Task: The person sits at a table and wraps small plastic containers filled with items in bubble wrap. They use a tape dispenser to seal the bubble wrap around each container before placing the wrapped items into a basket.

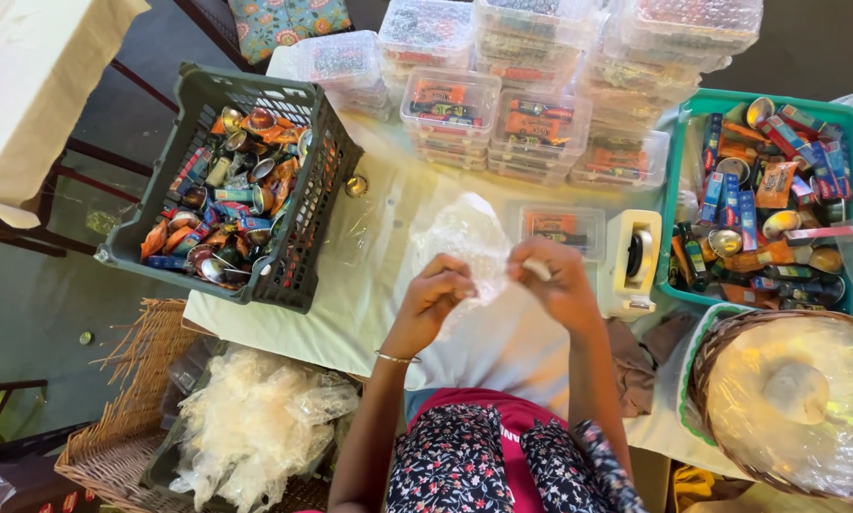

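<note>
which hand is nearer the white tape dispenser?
Right. The right hand is just left of the white tape dispenser, almost beside it. The left hand sits farther left, pinching the clear plastic wrap with the right hand between it and the dispenser.

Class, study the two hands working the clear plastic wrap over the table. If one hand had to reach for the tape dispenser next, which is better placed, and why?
Probably the right hand: the white tape dispenser stands just beside it, while the left hand is farther away, across the clear plastic wrap both hands grip.
</note>
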